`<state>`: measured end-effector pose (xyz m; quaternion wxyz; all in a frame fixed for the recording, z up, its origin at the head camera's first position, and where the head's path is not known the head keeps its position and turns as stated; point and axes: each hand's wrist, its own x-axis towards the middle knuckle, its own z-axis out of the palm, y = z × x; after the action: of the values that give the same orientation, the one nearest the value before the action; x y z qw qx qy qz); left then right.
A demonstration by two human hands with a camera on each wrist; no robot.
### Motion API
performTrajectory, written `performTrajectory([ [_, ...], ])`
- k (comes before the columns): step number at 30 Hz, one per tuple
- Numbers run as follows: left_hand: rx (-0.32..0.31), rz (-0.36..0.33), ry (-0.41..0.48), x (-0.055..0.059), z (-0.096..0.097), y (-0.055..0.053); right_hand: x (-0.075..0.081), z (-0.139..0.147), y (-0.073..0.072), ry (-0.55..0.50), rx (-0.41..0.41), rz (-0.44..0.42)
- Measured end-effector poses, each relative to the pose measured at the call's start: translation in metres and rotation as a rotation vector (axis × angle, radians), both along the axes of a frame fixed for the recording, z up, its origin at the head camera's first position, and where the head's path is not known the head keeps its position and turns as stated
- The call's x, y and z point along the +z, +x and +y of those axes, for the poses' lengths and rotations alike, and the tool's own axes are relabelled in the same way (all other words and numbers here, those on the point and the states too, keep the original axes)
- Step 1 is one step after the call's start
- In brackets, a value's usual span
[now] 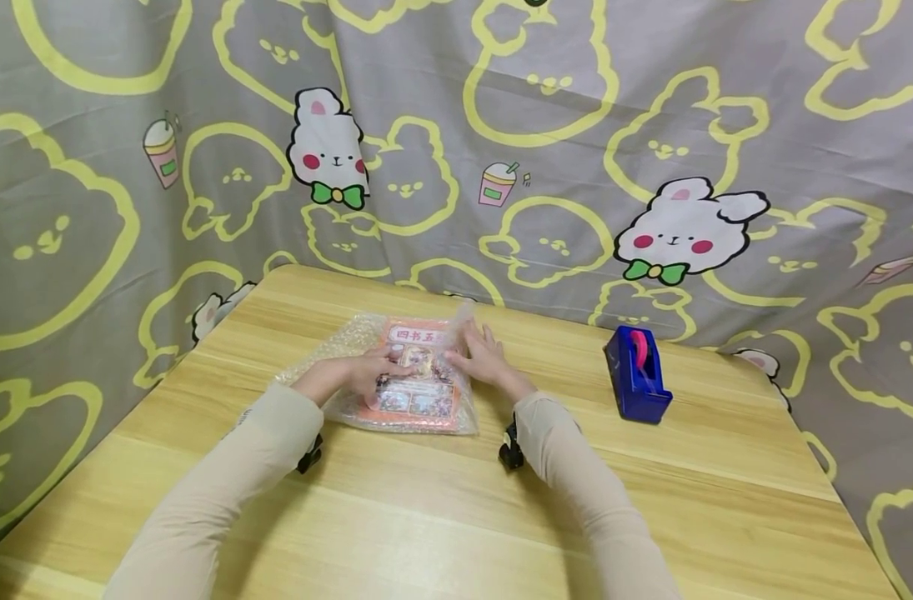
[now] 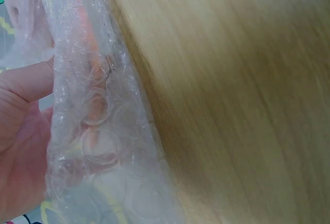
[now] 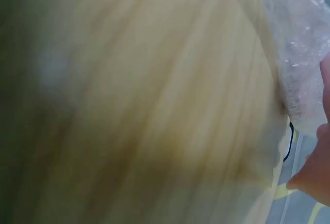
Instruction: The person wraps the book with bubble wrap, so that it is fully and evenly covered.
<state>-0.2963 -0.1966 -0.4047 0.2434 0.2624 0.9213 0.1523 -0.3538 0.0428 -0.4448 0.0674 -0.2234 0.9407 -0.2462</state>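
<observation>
An orange-bordered book with Chinese characters and small pictures on its cover lies on the table, wrapped in clear bubble wrap. My left hand rests on the wrapped cover, fingers stretched across its middle. In the left wrist view, the thumb lies against the bubble wrap. At the book's right side, my right hand touches a raised flap of the wrap, its fingers extended. Only part of that hand shows at the edge of the right wrist view, beside the wrap.
A blue tape dispenser with a pink-cored roll stands to the right on the wooden table. A grey curtain with cartoon bears and rabbits hangs behind the table and on both sides.
</observation>
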Motion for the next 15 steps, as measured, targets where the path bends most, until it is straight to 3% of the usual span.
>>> performTrajectory([
  [5, -0.002, 0.015, -0.015, 0.001, 0.001, 0.000, 0.002, -0.006, -0.002, 0.032, 0.064, -0.015],
  [15, 0.037, -0.020, -0.021, 0.005, 0.003, 0.004, 0.003, -0.015, -0.003, 0.132, 0.172, -0.087],
])
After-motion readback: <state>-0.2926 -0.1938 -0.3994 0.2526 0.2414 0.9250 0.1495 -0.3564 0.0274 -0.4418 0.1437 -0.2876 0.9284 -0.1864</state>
